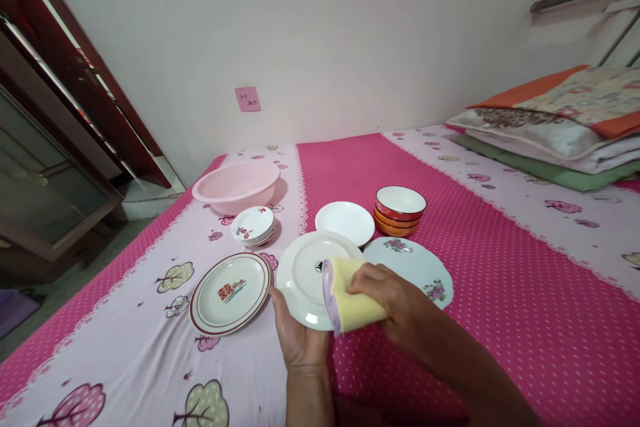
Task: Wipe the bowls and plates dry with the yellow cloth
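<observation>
My left hand point(296, 337) grips the near rim of a white plate point(306, 267) from below and holds it tilted above the bed. A yellow cloth with a lilac edge point(345, 297) lies on the plate's right side, pressed there by the closed fingers of my right hand point(395, 303). A flower-patterned plate point(415, 263) lies just to the right, partly behind my right hand.
On the pink bedspread point(500, 293) lie a red-rimmed plate stack point(231, 292), a stack of small saucers point(253, 225), a pink basin point(236, 185), a white dish point(345, 221) and stacked red and orange bowls point(400, 210). Folded bedding point(560, 127) is at the far right.
</observation>
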`<state>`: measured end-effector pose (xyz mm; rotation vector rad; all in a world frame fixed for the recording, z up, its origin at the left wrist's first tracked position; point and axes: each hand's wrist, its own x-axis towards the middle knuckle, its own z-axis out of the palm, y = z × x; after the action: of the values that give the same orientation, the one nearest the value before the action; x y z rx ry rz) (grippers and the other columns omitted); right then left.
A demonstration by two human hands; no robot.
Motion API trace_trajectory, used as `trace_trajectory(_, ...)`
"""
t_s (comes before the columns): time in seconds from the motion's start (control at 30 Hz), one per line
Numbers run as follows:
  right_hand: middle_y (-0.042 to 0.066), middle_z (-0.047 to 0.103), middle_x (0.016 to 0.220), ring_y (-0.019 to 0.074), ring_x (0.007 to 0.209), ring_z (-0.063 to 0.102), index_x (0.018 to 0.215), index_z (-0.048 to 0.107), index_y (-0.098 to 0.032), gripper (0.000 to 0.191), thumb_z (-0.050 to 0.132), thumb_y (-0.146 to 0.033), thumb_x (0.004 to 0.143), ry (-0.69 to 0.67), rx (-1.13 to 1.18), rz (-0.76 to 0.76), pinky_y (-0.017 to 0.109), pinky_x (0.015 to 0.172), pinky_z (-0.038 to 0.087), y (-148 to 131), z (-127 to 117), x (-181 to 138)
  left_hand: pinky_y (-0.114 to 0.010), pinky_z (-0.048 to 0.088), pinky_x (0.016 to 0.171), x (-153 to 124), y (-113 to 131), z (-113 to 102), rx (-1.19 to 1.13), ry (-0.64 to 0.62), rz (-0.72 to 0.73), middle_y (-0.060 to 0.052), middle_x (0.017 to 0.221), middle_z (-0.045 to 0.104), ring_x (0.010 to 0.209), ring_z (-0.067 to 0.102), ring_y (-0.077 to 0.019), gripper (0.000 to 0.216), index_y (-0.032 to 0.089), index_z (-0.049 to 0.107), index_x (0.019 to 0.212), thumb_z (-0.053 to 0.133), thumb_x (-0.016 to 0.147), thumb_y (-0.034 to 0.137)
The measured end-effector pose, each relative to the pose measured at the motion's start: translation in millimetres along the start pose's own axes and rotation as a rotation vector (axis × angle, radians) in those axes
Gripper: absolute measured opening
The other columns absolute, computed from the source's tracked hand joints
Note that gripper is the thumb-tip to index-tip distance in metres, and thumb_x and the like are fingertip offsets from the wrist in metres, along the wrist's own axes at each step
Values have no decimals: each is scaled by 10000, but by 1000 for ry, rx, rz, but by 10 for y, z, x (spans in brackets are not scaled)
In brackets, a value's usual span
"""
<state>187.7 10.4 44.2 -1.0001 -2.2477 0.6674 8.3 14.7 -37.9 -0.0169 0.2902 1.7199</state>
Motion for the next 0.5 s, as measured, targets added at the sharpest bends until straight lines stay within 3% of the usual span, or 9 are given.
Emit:
trace_trajectory(0.1,47,654,1087,234,1014,567,1043,658,-215,536,408,108,695,-66,-18,-43,380,877,427,-92,115,-5,-544,445,1164,-23,57,-17,-13,-2,-42,-188,1180,793,1262,669,-376,723,171,706,1364,513,948,730)
trace_trajectory(0.27,57,655,1146,233,1001,555,1118,678,-221,533,444,103,765,-101,-88,-72,385,868,423,-229,370,33,-502,540,1057,-123,104,1,51,-43,-289,-199,1064,799,1101,731,-368,827,92,790,1144,529,870,828)
trace_trajectory(0.37,75,668,1135,242,999,561,1149,683,-212,421,505,22,849,-70,-162,-93,377,847,436,-292,466,80,-448,577,1001,-150,81,39,45,-79,-256,-134,924,806,914,766,-282,777,116,810,1051,434,946,787)
trace_trajectory(0.5,119,673,1226,276,1071,577,1248,656,-187,403,545,-74,878,34,-239,-161,406,869,443,-253,539,136,-323,575,982,-165,23,128,39,-14,-144,-31,907,809,910,764,-188,587,213,780,1198,338,1079,580)
